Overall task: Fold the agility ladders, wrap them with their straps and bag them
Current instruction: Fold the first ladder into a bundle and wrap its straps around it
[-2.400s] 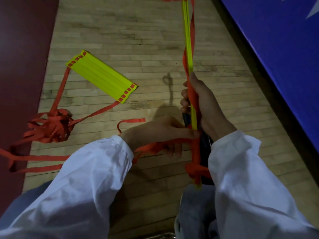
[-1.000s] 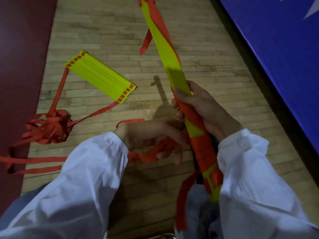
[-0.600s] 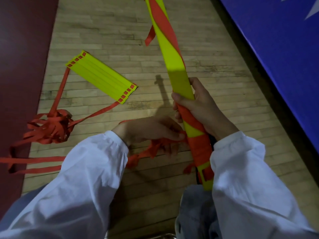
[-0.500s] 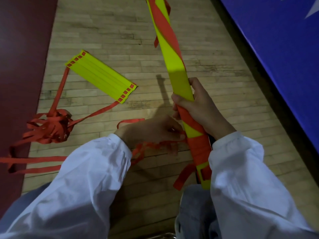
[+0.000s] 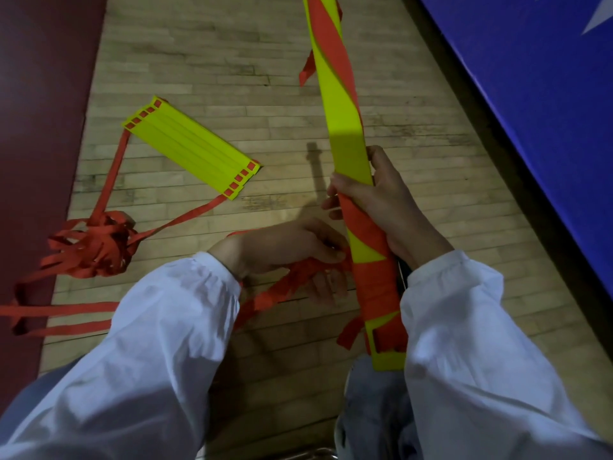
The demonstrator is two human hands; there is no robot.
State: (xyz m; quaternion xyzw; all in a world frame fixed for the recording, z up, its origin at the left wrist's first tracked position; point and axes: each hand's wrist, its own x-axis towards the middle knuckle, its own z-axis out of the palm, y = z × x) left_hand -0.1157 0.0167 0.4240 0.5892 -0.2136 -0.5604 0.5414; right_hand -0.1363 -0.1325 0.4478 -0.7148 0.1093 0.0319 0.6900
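A flat bundle (image 5: 348, 141) of stiff yellow rungs was held tilted over the plank floor (image 5: 232, 61), gripped mid-length by the right hand (image 5: 388, 207), its lower part bound in turns of red woven strap (image 5: 374, 287). The strap's bunched loose end was clutched by the left hand (image 5: 285, 247). A second stack (image 5: 192, 147) was laid flat on the floor, its webbing heaped in a tangle (image 5: 96, 247).
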